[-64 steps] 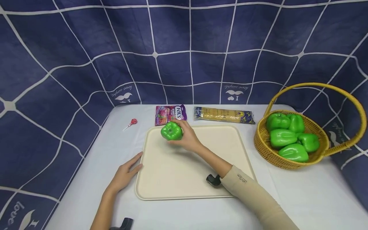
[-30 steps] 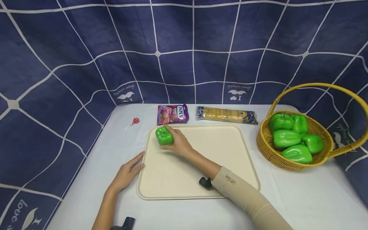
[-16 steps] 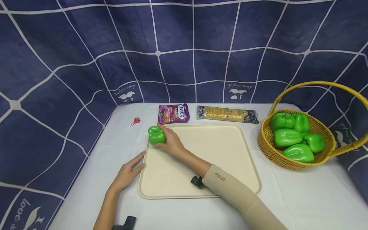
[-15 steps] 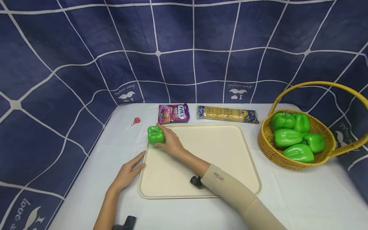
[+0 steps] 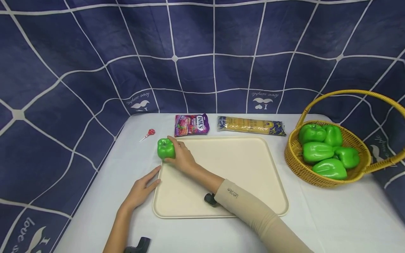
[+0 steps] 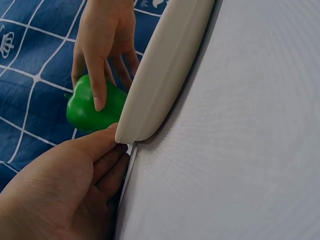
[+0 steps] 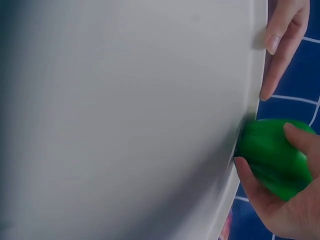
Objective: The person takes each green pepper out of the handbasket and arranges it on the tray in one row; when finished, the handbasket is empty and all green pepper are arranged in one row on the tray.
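Observation:
A glossy green bell pepper point(image 5: 166, 149) is at the far left corner of the cream tray point(image 5: 221, 196), over its rim in the head view. My right hand point(image 5: 183, 156) grips it from the right side. In the right wrist view, thumb and fingers lie on either side of the bell pepper point(image 7: 277, 157), beside the tray's edge. My left hand point(image 5: 139, 191) rests at the tray's left edge, its fingertips touching the rim with the fingers fairly straight. Whether the bell pepper point(image 6: 92, 107) touches the tray is hard to tell.
A yellow wicker basket point(image 5: 295, 167) with a tall handle stands at the right, holding several green bell peppers point(image 5: 317, 151). Behind the tray lie a purple candy bag point(image 5: 191, 125) and a long pack of pasta point(image 5: 251, 125). A red lollipop point(image 5: 151, 132) lies at the back left.
My right hand has carried the bell pepper leftward from above the tray to its far left corner. The left hand has stayed at the tray's edge.

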